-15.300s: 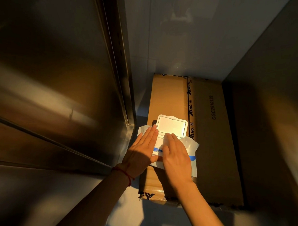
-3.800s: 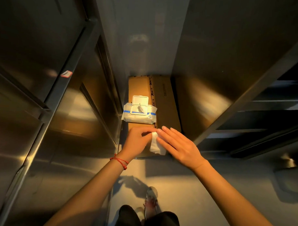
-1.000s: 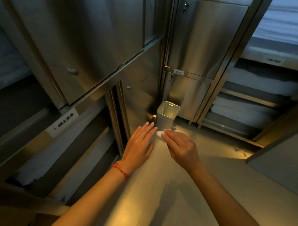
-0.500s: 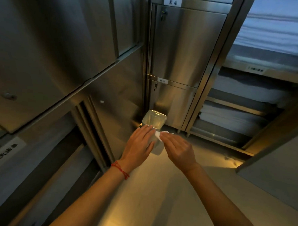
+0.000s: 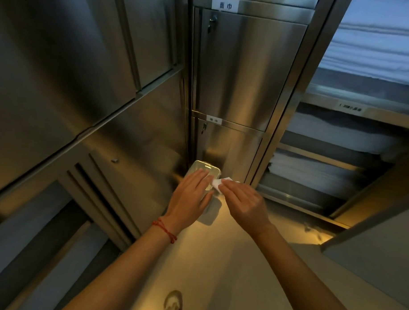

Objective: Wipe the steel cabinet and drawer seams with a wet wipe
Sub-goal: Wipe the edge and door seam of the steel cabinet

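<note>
A small white wet wipe (image 5: 217, 185) is bunched between my two hands, held out in front of me. My right hand (image 5: 244, 202) pinches it with curled fingers. My left hand (image 5: 190, 196), with a red string at the wrist, lies with straight fingers against the wipe's left end. Ahead stands a tall steel cabinet (image 5: 243, 70) with two labelled doors, small locks and a horizontal seam (image 5: 227, 123) between them. A steel cabinet wall with long seams (image 5: 102, 125) runs along my left.
A small pale bin (image 5: 205, 170) stands on the floor in the corner, partly behind my left hand. Open shelves with folded white linen (image 5: 326, 168) fill the right side. The floor (image 5: 218, 259) stretches under my arms, with my shoe (image 5: 173, 303) at the bottom.
The view has lifted and swung left, so the tall cabinet fills more of the frame. Both hands stay together on the wipe, now in front of the bin.
</note>
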### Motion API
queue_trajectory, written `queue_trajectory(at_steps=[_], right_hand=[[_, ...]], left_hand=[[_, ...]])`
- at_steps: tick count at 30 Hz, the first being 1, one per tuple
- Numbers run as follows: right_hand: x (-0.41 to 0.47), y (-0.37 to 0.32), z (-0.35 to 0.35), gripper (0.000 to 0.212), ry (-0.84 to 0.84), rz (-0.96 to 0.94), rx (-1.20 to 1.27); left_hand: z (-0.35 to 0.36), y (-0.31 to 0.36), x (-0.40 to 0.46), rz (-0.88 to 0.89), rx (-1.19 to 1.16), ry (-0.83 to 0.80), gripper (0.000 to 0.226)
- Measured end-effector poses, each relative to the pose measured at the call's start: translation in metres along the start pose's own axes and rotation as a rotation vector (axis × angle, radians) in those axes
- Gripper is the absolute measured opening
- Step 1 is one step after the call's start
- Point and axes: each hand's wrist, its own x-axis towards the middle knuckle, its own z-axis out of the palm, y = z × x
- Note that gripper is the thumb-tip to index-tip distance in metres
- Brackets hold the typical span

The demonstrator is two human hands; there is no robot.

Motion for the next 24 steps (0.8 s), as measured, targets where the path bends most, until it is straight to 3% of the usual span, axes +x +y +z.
queue_trajectory(at_steps=[11, 24], right_hand=[[0.067, 0.061, 0.064, 0.023, 0.058, 0.035, -0.037], [0.127, 0.14, 0.121, 0.025, 0.076, 0.06, -0.082]], left_hand=[[0.022, -0.08, 0.092, 0.05, -0.024, -0.041, 0.036], [0.061, -0.14, 0.181, 0.018, -0.026, -0.071, 0.042]])
